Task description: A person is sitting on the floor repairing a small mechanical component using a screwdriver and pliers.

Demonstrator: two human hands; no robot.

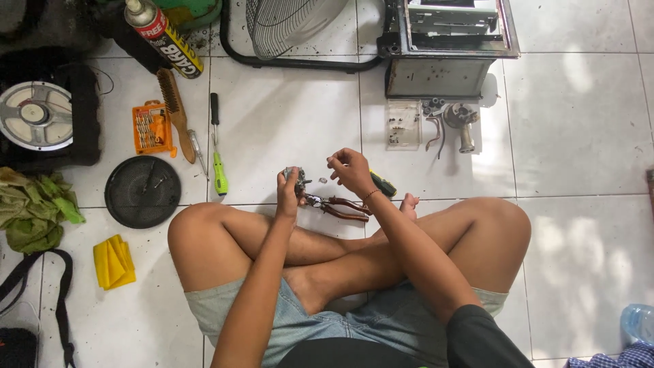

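Gripping a small metal part, the left hand hides it; right hand pinches something unclear.

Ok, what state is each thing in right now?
Left hand: gripping small metal part.
Right hand: raised, fingers pinched; contents too small to tell.
Pliers: on floor, unheld.
Green screwdriver: lying flat.
Spray can: on its side.
Bit case: open.
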